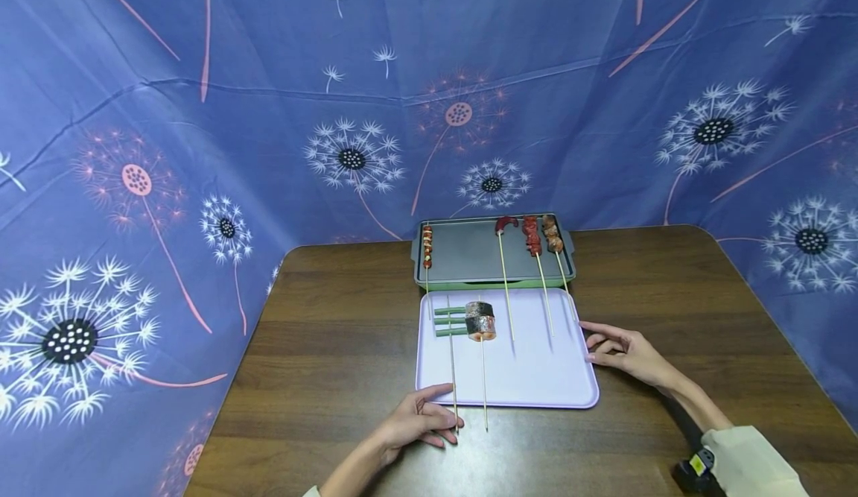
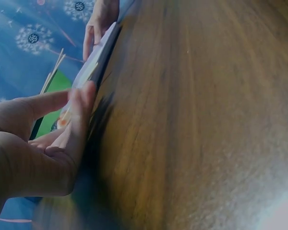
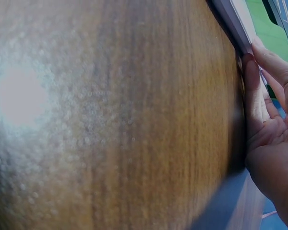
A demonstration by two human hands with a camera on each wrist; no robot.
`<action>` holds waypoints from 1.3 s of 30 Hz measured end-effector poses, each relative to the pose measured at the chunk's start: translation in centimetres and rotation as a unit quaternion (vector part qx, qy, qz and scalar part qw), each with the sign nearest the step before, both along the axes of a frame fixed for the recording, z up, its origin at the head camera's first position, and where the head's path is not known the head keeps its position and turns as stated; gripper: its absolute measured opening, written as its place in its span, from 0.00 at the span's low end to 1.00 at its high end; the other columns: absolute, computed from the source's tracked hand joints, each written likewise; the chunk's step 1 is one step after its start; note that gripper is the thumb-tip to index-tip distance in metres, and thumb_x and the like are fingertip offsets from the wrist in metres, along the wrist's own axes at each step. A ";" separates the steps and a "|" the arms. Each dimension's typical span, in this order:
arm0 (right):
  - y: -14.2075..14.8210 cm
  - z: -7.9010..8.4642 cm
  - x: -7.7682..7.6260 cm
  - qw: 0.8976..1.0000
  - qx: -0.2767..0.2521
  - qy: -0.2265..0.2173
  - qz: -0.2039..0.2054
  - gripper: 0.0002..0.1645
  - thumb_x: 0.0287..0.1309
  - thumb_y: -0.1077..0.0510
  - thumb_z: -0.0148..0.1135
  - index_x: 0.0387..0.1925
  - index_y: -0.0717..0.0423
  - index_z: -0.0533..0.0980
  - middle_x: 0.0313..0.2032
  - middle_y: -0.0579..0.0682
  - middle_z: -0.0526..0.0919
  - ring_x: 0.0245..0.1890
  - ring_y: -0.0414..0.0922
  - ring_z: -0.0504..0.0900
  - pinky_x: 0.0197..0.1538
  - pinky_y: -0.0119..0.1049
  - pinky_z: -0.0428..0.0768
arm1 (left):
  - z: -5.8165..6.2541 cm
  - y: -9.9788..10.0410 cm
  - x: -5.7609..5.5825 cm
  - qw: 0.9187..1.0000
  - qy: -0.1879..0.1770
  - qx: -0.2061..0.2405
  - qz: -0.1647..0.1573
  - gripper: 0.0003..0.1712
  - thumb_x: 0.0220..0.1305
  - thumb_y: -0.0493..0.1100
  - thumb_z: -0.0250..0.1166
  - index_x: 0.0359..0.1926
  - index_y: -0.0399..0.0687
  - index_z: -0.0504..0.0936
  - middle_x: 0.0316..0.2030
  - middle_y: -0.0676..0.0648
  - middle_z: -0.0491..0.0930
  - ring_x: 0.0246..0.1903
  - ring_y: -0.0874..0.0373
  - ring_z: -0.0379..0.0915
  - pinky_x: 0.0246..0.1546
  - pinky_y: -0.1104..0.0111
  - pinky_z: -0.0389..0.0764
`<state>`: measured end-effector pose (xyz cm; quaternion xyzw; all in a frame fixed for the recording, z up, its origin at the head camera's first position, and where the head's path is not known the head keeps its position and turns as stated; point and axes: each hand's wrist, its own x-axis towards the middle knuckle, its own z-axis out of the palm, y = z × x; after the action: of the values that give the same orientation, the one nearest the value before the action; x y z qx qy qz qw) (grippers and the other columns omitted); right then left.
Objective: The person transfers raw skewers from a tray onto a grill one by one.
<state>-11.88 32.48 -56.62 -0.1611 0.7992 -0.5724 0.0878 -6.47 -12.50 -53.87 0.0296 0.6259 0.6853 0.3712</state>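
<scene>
A skewer of green stalk pieces (image 1: pixel 450 321) lies across the lilac tray (image 1: pixel 536 378), its bare stick running past the near rim. My left hand (image 1: pixel 422 416) pinches the lower end of that stick beside the tray's near left corner. In the left wrist view, the thumb and a finger almost meet near a stick end. Just right of the green pieces lies a thick skewer (image 1: pixel 480 322) with dark-skinned, orange-pink chunks. My right hand (image 1: pixel 620 349) grips the tray's right edge, with finger and thumb meeting on the rim in the right wrist view.
Behind the tray stands a green grill with a dark plate (image 1: pixel 462 247). On it rest a small-pieced skewer (image 1: pixel 427 247), a dark red curved one (image 1: pixel 506 224), a red meat skewer (image 1: pixel 532 235) and a brown one (image 1: pixel 553 233); their sticks reach over the tray. A patterned cloth (image 1: pixel 268 109) hangs behind.
</scene>
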 end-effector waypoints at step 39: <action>0.0 0.0 0.1 1.000 -0.003 -0.004 -0.009 0.35 0.63 0.67 0.68 0.68 0.74 0.67 0.43 0.55 0.85 0.36 0.33 0.85 0.38 0.25 0.77 | 1.1 -0.1 0.9 0.999 0.008 0.028 0.013 0.38 0.63 0.32 0.70 0.72 0.36 0.68 0.36 0.48 0.91 0.32 0.61 0.88 0.34 0.75 0.85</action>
<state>-11.82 32.44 -56.60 -0.1520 0.7982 -0.5766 0.0859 -5.59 -12.64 -52.74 0.0375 0.6096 0.7071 0.3563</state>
